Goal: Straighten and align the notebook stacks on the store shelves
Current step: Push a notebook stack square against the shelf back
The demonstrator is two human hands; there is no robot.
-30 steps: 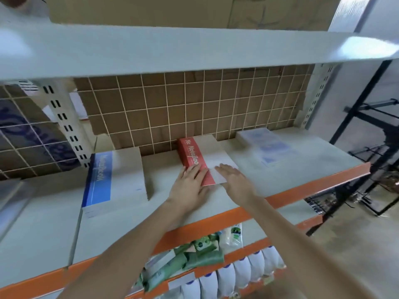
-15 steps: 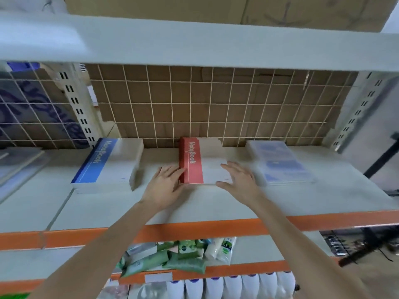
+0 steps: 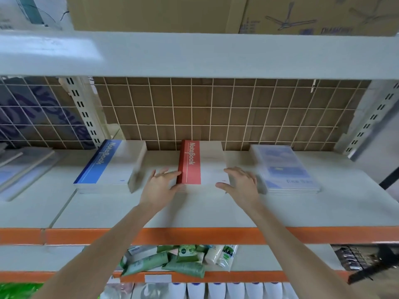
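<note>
Three notebook stacks sat in a row on the shelf (image 3: 216, 212), against the wire grid (image 3: 216, 113) behind: the left stack (image 3: 112, 165), the middle stack (image 3: 200, 162), the right stack (image 3: 285, 167). The left hand (image 3: 160, 186) touched the middle stack's left edge; the right hand (image 3: 241, 184) lay at its right edge. Packets (image 3: 172, 260) lay on the shelf below.

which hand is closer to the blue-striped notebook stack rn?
Left. The left hand sits between the blue-striped notebook stack and the red-striped stack, touching the red one's left edge. The right hand is beyond the red stack.
</note>
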